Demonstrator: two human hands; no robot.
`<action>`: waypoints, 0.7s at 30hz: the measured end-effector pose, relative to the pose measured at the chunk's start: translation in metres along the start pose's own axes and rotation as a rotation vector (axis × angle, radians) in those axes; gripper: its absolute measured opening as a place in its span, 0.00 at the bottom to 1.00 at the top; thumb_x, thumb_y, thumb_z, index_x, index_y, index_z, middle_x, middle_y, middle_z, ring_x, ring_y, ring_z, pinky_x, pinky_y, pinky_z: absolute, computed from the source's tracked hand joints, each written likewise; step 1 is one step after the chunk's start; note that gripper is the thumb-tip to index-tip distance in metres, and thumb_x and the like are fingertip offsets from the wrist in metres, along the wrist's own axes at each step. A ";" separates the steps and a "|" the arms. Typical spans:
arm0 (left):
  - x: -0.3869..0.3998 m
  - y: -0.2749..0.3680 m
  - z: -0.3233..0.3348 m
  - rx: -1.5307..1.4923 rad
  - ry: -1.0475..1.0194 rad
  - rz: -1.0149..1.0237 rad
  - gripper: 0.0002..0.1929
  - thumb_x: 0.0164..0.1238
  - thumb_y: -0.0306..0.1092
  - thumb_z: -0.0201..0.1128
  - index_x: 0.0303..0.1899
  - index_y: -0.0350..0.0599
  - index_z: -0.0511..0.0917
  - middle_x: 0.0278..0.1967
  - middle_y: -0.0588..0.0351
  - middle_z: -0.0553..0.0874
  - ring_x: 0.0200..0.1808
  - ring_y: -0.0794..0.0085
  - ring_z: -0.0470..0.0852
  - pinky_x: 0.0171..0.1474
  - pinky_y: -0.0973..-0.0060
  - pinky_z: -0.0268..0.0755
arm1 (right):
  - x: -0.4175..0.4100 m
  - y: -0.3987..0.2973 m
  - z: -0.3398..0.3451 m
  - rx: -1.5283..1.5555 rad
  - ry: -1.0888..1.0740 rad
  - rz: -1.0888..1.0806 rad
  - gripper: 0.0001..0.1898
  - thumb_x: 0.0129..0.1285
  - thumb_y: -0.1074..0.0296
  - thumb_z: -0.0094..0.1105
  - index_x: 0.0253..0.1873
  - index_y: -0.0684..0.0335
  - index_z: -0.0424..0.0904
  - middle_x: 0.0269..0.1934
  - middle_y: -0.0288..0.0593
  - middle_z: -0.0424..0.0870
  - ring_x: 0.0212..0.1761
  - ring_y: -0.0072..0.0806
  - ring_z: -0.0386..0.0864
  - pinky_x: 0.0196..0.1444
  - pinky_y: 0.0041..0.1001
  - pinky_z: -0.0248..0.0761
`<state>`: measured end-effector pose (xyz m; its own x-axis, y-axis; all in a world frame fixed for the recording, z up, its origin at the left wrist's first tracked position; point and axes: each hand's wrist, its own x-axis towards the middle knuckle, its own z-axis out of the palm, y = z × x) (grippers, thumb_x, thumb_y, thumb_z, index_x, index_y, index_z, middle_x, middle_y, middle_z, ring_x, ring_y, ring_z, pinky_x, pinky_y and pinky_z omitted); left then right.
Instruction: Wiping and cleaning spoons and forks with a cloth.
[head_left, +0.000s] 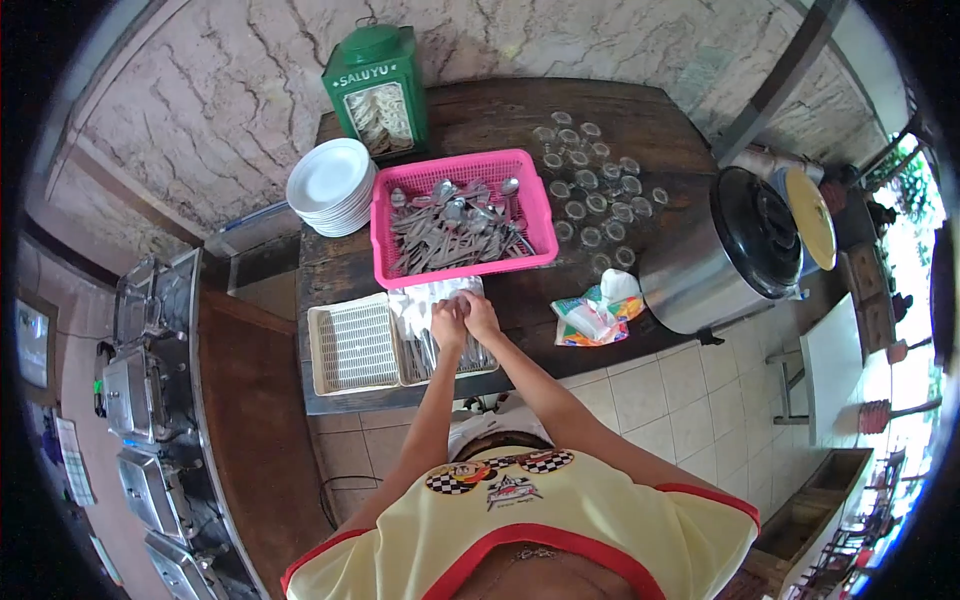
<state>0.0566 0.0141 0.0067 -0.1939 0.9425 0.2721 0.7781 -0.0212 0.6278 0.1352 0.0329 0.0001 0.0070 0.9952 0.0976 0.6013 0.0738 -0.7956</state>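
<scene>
My left hand (448, 325) and my right hand (481, 315) meet with fingers curled together, over white paper napkins (411, 309) at the pink basket's near edge. Whatever lies between the fingertips is hidden by the hands. Beneath them is a cream plastic basket (406, 375) holding slim metal cutlery (420, 352), partly covered by white paper. To its left sits a second cream basket (354, 349) with its slatted bottom showing. Just beyond my hands stands a pink plastic basket (465, 273), heaped with loose metal spoons and forks (457, 225).
White plates (330, 180) are stacked left of the pink basket, near a green lantern-shaped box (375, 82). Several glasses (596, 202) stand right on the dark wooden table (510, 300). A plastic napkin pack (600, 311) lies beside a large steel pot (697, 262). Chafing dishes (139, 394) line the left counter.
</scene>
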 end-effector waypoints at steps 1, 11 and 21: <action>0.000 0.007 0.002 -0.010 -0.016 0.015 0.09 0.51 0.29 0.54 0.35 0.40 0.77 0.30 0.47 0.77 0.34 0.59 0.75 0.34 0.69 0.69 | 0.000 0.003 -0.005 -0.007 0.018 0.015 0.17 0.46 0.75 0.49 0.45 0.60 0.71 0.35 0.54 0.76 0.37 0.45 0.74 0.39 0.34 0.69; -0.015 0.092 0.047 -0.474 -0.200 0.174 0.06 0.52 0.27 0.55 0.32 0.40 0.77 0.25 0.50 0.78 0.21 0.66 0.77 0.27 0.73 0.68 | -0.026 0.086 -0.124 0.130 0.593 0.164 0.05 0.51 0.72 0.54 0.34 0.65 0.75 0.23 0.43 0.78 0.20 0.26 0.76 0.22 0.23 0.68; 0.017 0.188 0.144 -0.557 -0.582 0.340 0.09 0.49 0.26 0.56 0.35 0.39 0.76 0.33 0.46 0.79 0.31 0.63 0.80 0.33 0.72 0.71 | -0.017 0.111 -0.228 -0.262 0.829 0.387 0.12 0.43 0.58 0.62 0.28 0.59 0.77 0.24 0.41 0.78 0.27 0.34 0.77 0.31 0.30 0.68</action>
<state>0.2858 0.0740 0.0238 0.4503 0.8726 0.1891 0.3037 -0.3488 0.8866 0.3843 0.0093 0.0466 0.7472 0.5779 0.3283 0.5978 -0.3685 -0.7119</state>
